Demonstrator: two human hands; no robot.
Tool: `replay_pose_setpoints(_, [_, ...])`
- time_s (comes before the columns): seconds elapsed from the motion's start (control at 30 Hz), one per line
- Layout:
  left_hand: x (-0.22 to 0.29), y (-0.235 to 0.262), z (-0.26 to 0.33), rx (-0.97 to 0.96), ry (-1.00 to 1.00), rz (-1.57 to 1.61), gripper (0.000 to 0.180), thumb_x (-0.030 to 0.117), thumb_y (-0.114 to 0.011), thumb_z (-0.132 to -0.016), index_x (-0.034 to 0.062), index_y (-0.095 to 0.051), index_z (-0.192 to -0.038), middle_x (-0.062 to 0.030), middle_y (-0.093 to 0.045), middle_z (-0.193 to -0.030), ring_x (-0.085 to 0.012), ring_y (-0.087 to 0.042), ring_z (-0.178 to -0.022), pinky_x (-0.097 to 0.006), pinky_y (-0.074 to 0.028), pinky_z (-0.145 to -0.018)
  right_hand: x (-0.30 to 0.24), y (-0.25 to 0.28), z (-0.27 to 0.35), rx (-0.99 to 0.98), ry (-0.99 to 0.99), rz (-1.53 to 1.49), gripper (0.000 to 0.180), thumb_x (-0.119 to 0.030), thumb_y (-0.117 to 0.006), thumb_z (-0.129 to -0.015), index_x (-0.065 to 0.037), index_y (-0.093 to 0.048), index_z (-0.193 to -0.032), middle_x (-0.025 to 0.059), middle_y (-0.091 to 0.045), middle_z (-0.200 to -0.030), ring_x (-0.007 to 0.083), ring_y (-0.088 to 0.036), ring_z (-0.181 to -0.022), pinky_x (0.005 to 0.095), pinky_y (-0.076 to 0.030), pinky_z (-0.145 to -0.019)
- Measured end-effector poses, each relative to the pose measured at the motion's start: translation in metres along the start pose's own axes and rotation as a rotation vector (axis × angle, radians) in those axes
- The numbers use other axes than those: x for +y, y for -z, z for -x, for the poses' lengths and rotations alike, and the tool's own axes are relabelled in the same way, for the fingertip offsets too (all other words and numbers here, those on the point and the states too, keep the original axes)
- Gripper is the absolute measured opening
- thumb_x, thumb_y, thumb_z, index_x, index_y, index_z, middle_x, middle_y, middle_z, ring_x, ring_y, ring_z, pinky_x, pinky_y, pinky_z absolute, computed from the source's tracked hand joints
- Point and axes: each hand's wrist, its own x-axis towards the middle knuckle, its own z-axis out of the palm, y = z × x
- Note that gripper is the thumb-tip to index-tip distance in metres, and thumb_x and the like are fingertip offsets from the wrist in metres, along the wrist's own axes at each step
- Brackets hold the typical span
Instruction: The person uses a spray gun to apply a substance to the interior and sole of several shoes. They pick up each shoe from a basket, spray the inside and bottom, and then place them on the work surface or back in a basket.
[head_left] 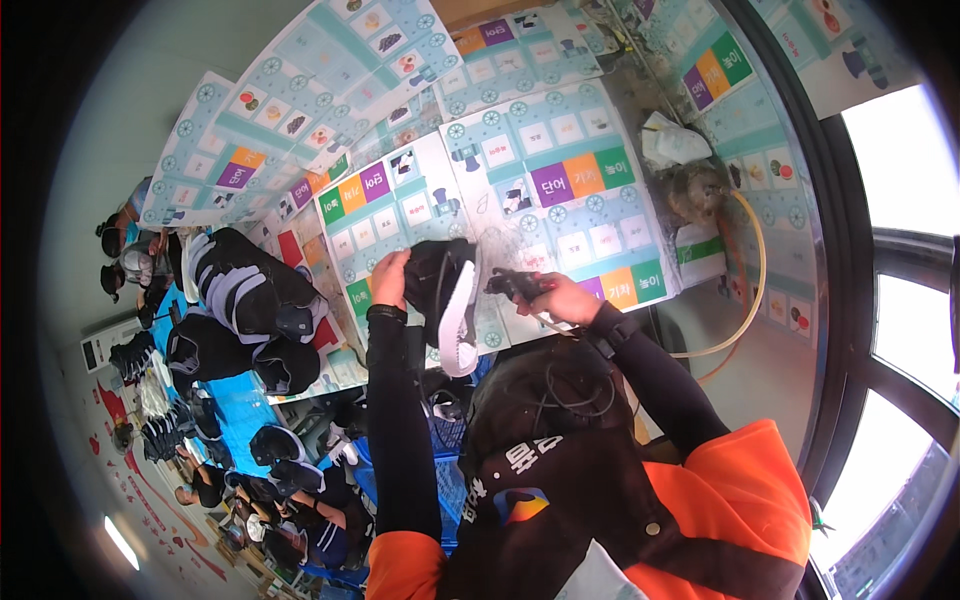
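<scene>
My left hand [392, 280] grips a black shoe [432, 280] with a white sole by its upper, at the table's front edge. The shoe is tilted on its side, its sole [459, 325] facing right toward my other hand. Closed around a small black spray gun [515, 284], my right hand [562, 300] is a short way right of the sole. The gun points left at the shoe without touching it, and a thin pale hose trails below my right hand. Part of the gun is hidden by my fingers.
Printed sheets cover the table [555, 130] and its raised panels [310, 95]. Black and grey shoe uppers [262, 285] are piled at left, near a blue work line [235, 415] with shoes and several people. A yellow hose [760, 265] loops at right; a blue crate [448, 437] stands below.
</scene>
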Motion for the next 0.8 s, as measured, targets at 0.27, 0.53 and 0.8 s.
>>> replay_pose_setpoints(0.27, [0.021,-0.046,-0.009,-0.141,-0.033,0.362,0.029,0.023,-0.066,-0.1,-0.0035,-0.069,-0.112,-0.0049,-0.072,-0.104,-0.0144,-0.064,-0.094,-0.028,-0.049,-0.085,-0.077,0.04,0.062,-0.02,-0.074,-0.296,0.036,-0.006,-0.062,-0.075,0.005,-0.066,-0.11,0.0112,-0.075,-0.093,0.0111,-0.066,-0.068,0.0213,-0.035,-0.047])
replay_pose_setpoints(0.53, [-0.029,-0.039,-0.021,-0.035,-0.071,0.156,0.037,0.033,-0.069,-0.099,-0.002,-0.071,-0.11,-0.0007,-0.068,-0.098,-0.0099,-0.056,-0.091,-0.025,-0.043,-0.084,-0.077,0.062,0.08,-0.163,0.037,-0.603,0.042,-0.001,-0.06,-0.077,0.011,-0.061,-0.117,0.023,-0.073,-0.099,0.0201,-0.071,-0.067,0.0242,-0.04,-0.049])
replay_pose_setpoints(0.8, [-0.024,-0.029,-0.016,-0.023,-0.088,0.004,0.038,0.035,-0.068,-0.1,-0.0013,-0.07,-0.11,-0.0006,-0.067,-0.099,-0.01,-0.055,-0.092,-0.026,-0.043,-0.085,-0.1,0.044,0.093,-0.117,0.043,-0.474,0.034,0.003,-0.061,-0.074,0.013,-0.064,-0.107,0.0203,-0.073,-0.095,0.0113,-0.057,-0.056,0.0232,-0.037,-0.048])
